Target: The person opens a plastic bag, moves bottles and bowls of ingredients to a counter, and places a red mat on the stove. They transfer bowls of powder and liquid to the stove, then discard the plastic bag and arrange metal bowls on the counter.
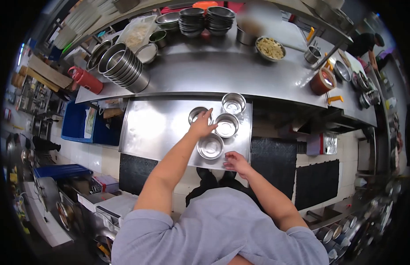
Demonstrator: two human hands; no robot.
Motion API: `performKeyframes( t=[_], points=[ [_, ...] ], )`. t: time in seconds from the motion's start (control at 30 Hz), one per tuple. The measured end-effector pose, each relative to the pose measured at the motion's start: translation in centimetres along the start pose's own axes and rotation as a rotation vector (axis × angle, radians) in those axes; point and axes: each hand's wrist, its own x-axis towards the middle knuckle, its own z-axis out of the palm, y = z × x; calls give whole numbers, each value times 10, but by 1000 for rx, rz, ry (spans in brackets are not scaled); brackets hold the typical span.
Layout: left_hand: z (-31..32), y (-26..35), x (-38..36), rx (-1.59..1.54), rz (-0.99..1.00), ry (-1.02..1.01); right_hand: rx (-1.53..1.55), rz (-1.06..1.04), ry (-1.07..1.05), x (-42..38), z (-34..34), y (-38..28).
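Four round metal bowls sit on a pulled-out steel surface point(156, 128). My left hand point(202, 125) reaches over the upper left bowl point(196, 114), fingers spread, covering part of it; whether it touches the rim is unclear. Right of that hand is a second bowl point(226, 126), with a third point(233, 104) above it. The fourth bowl point(210, 146) stands nearest my body. My right hand point(236, 163), fingers apart and slightly curled, is empty near the surface's front edge, to the lower right of the fourth bowl.
Behind, a steel counter point(191, 73) bears a leaning stack of metal pots point(125, 68), a red bottle point(86, 80), stacked bowls point(191, 22), a bowl of pale yellow chunks point(270, 48) and a red-brown container point(323, 81). A blue bin point(77, 121) stands left. Another person point(366, 44) is far right.
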Motion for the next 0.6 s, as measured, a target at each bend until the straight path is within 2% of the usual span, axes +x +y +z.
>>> performKeyframes(
  t=[0.03, 0.07, 0.13, 0.17, 0.23, 0.3, 0.33, 0.4, 0.43, 0.53, 0.6],
  points=[
    [-4, 5, -7, 152, 35, -10, -84, -15, -40, -4, -5, 0],
    [-12, 16, -18, 160, 41, -26, -168, -33, -79, -8, -12, 0],
    [-26, 37, -35, 486, 180, -224, -218, -54, -78, -19, -37, 3],
    [-25, 39, -44, 572, 203, -252, -260, -65, -41, -26, -52, 5],
    [-16, 24, -47, 614, 247, -239, -308, -80, -6, -40, -79, 7],
    [-24, 25, -44, 613, 326, -193, -279, -44, 160, -54, -101, 10],
    [-26, 25, -39, 613, 329, -194, -277, -44, 162, -58, -112, 12],
    [-26, 28, -22, 635, 337, -233, -365, -80, 300, -68, -131, 18],
    [-21, 20, -12, 617, 428, -210, -438, -92, 349, -71, -138, 22],
    [-16, 26, 25, 609, 510, -285, -583, -89, 398, -75, -150, 30],
    [-13, 33, 50, 649, 457, -406, -608, -81, 394, -75, -150, 35]
  ],
)
